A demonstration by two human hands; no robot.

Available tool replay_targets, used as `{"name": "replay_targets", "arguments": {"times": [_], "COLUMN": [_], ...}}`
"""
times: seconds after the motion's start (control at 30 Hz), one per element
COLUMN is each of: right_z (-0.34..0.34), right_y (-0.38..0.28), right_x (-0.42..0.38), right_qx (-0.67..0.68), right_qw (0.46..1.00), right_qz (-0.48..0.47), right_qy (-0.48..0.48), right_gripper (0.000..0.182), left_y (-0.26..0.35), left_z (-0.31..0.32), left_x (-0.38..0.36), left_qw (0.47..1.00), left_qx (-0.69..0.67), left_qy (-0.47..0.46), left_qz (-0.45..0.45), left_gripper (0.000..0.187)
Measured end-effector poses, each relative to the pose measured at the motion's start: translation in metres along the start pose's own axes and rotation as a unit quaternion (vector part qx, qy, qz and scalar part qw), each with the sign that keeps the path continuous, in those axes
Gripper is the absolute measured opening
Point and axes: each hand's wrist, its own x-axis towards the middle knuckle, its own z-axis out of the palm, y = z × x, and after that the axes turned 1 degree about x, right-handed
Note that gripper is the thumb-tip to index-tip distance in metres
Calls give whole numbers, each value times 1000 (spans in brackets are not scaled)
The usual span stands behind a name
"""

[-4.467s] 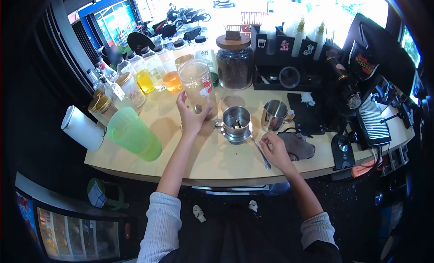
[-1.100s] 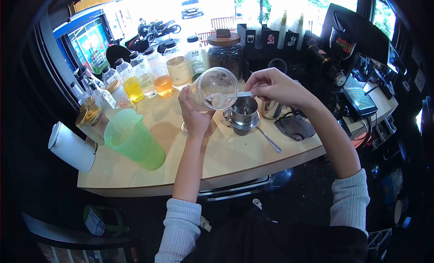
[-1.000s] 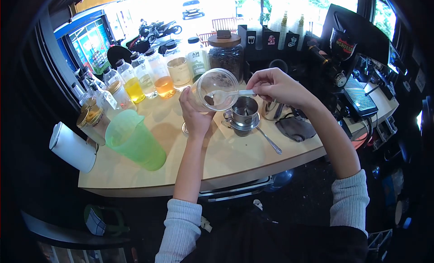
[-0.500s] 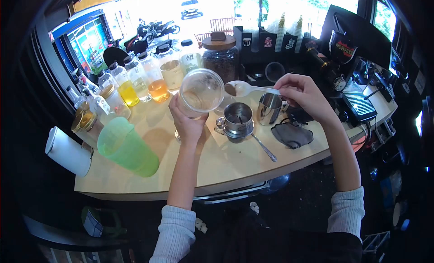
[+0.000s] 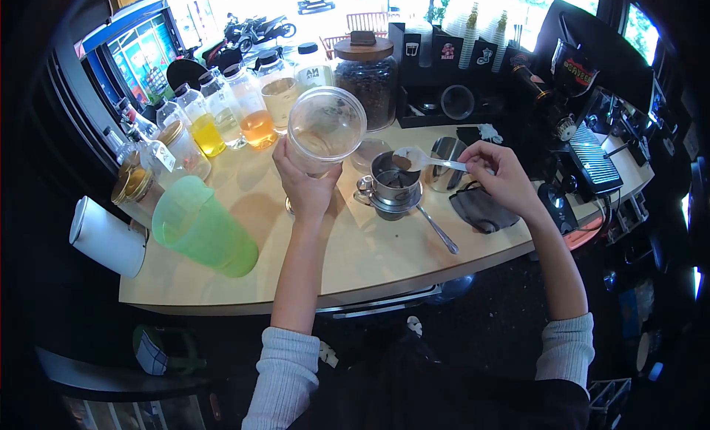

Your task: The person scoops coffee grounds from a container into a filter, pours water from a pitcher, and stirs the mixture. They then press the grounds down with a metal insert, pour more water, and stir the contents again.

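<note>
My left hand (image 5: 309,184) is wrapped round a clear plastic tub (image 5: 327,127), its open mouth tipped toward me and some brown residue inside. In my right hand (image 5: 497,173) I pinch the handle of a white plastic spoon (image 5: 425,160). Brown powder lies in the spoon's bowl, which is over the rim of a metal drip filter (image 5: 396,180). The filter sits on a glass cup with a handle, and dark contents show inside it. Beside the cup lies a metal spoon (image 5: 438,229). A steel pitcher (image 5: 446,166) stands behind the white spoon.
A green pitcher (image 5: 207,227) and a white canister (image 5: 108,236) stand at the left. Several bottles and a large wood-lidded jar (image 5: 365,82) line the back. A dark cloth (image 5: 484,208) lies right of the cup; a coffee machine (image 5: 595,160) is farther right.
My right hand has moved down, bringing the white spoon from beside the tub to over the metal filter. The tub stays in my left hand. The view has shifted slightly.
</note>
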Motion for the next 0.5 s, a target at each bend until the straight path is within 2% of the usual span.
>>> {"name": "replay_targets", "arguments": {"times": [0.13, 0.2, 0.5], "right_z": [5, 7, 4], "right_y": [-8, -9, -14], "right_x": [-6, -7, -13], "right_qx": [-18, -52, -38], "right_qw": [1000, 998, 998], "right_qz": [13, -14, -32], "right_qy": [15, 33, 43], "right_gripper": [11, 11, 11], "left_y": [0, 1, 0], "left_z": [-1, -1, -1], "left_x": [0, 0, 0], "left_qw": [1000, 1000, 1000], "left_qx": [8, 4, -1], "left_qy": [-3, -4, -3], "left_qz": [-10, -6, -7], "left_gripper": [101, 101, 101]}}
